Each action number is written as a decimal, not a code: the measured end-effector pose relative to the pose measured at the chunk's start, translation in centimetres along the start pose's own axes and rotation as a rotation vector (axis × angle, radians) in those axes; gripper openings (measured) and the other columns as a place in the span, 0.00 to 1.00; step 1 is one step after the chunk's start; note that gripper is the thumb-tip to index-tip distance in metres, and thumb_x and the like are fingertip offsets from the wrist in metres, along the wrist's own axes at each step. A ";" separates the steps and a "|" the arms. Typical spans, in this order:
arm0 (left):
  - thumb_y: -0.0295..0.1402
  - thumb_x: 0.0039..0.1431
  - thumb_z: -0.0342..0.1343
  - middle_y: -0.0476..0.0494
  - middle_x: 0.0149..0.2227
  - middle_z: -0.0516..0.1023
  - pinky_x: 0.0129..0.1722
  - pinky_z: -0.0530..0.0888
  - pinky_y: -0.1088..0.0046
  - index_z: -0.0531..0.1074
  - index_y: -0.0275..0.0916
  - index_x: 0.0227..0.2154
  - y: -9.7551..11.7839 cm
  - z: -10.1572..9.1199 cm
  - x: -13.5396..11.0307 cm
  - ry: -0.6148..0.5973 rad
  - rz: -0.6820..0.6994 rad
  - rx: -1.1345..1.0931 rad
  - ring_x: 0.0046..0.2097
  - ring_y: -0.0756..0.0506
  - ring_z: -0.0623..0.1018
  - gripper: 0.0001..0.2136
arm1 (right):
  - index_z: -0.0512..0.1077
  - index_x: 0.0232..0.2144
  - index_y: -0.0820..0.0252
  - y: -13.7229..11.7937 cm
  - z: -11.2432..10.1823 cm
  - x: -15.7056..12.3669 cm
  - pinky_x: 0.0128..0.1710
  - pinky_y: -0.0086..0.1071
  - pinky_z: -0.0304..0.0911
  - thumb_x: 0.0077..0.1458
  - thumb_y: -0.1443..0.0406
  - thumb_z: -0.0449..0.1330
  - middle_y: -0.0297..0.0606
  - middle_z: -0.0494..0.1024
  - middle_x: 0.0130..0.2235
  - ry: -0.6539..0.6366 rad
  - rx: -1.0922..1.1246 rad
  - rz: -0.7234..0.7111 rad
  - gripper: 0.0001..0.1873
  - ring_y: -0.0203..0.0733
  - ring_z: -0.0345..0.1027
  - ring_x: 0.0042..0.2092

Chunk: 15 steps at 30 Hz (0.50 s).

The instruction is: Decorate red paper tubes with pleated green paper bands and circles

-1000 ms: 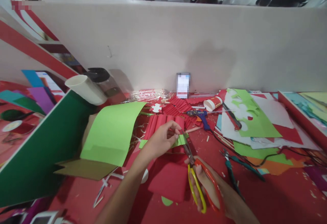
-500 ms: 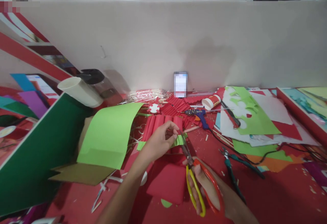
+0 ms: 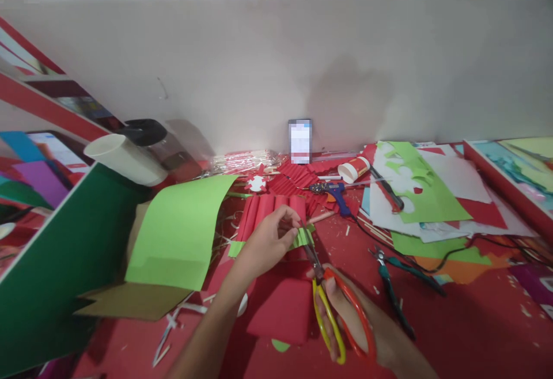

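My left hand (image 3: 268, 241) pinches a small light-green paper strip (image 3: 302, 237) above the red table. My right hand (image 3: 358, 321) is wrapped round the scissors (image 3: 332, 304), which have one yellow and one red handle loop. Their blades point up and away, with the tips at the green strip right beside my left fingers. Under both hands lies a flat red paper sheet (image 3: 283, 310). Just behind my left hand stands a pleated red paper piece (image 3: 270, 209).
A large light-green sheet (image 3: 181, 229) lies left on brown card, beside a green board (image 3: 60, 258) and a white cup (image 3: 121, 159). Blue glue gun (image 3: 334, 192), glue tube (image 3: 354, 169), pliers (image 3: 391, 278) and mixed paper scraps (image 3: 432, 200) crowd the right. A beige partition wall stands behind.
The view has drifted slightly. Both hands keep their hold, and the scissors stay at the green strip with little visible movement.
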<state>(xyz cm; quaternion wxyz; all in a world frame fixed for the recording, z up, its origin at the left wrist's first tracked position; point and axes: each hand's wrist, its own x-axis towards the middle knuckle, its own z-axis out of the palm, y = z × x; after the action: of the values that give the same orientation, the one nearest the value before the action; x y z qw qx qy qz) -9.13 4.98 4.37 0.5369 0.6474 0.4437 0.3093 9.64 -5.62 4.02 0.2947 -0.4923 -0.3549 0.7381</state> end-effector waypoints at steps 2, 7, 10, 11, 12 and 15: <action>0.30 0.60 0.51 0.46 0.36 0.71 0.35 0.70 0.74 0.64 0.40 0.36 0.0 0.0 0.0 -0.004 -0.002 0.003 0.37 0.48 0.73 0.02 | 0.66 0.48 0.59 -0.2 0.0 -0.1 0.30 0.32 0.69 0.53 0.39 0.54 0.32 0.71 0.28 0.024 -0.025 0.000 0.34 0.34 0.65 0.23; 0.29 0.61 0.51 0.47 0.35 0.71 0.34 0.70 0.74 0.64 0.40 0.37 0.0 0.0 0.0 0.000 -0.004 -0.001 0.36 0.49 0.72 0.02 | 0.70 0.40 0.59 -0.2 0.0 -0.1 0.31 0.32 0.69 0.50 0.38 0.57 0.35 0.71 0.28 0.118 -0.099 -0.016 0.31 0.40 0.69 0.29; 0.30 0.61 0.51 0.47 0.35 0.71 0.34 0.69 0.75 0.64 0.40 0.37 -0.1 0.0 0.0 -0.003 -0.005 0.003 0.36 0.49 0.72 0.02 | 0.70 0.37 0.58 -0.1 -0.1 -0.1 0.27 0.31 0.68 0.48 0.38 0.58 0.34 0.70 0.27 0.112 -0.105 -0.002 0.31 0.41 0.69 0.28; 0.30 0.61 0.51 0.47 0.35 0.71 0.34 0.69 0.75 0.64 0.40 0.37 -0.1 0.0 0.0 -0.001 -0.003 0.004 0.36 0.49 0.72 0.02 | 0.69 0.37 0.58 -0.1 -0.1 -0.1 0.26 0.30 0.67 0.48 0.38 0.58 0.33 0.70 0.26 0.107 -0.104 0.001 0.31 0.40 0.69 0.27; 0.30 0.61 0.51 0.47 0.35 0.71 0.34 0.69 0.75 0.64 0.40 0.36 0.0 0.0 -0.1 0.003 0.000 0.004 0.36 0.49 0.72 0.02 | 0.69 0.37 0.58 0.0 0.0 -0.1 0.25 0.30 0.66 0.48 0.37 0.57 0.33 0.69 0.25 0.100 -0.104 0.006 0.31 0.39 0.68 0.25; 0.30 0.61 0.51 0.47 0.36 0.71 0.35 0.70 0.74 0.64 0.40 0.36 0.1 0.1 -0.1 0.006 0.004 0.004 0.37 0.48 0.73 0.02 | 0.68 0.39 0.58 0.2 0.3 0.0 0.20 0.28 0.63 0.50 0.36 0.54 0.30 0.68 0.23 0.063 -0.096 0.023 0.33 0.35 0.64 0.20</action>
<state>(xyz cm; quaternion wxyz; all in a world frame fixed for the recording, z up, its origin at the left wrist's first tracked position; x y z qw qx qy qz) -9.12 4.83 4.45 0.5339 0.6484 0.4447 0.3112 9.39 -5.82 3.92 0.2733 -0.5328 -0.3747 0.7078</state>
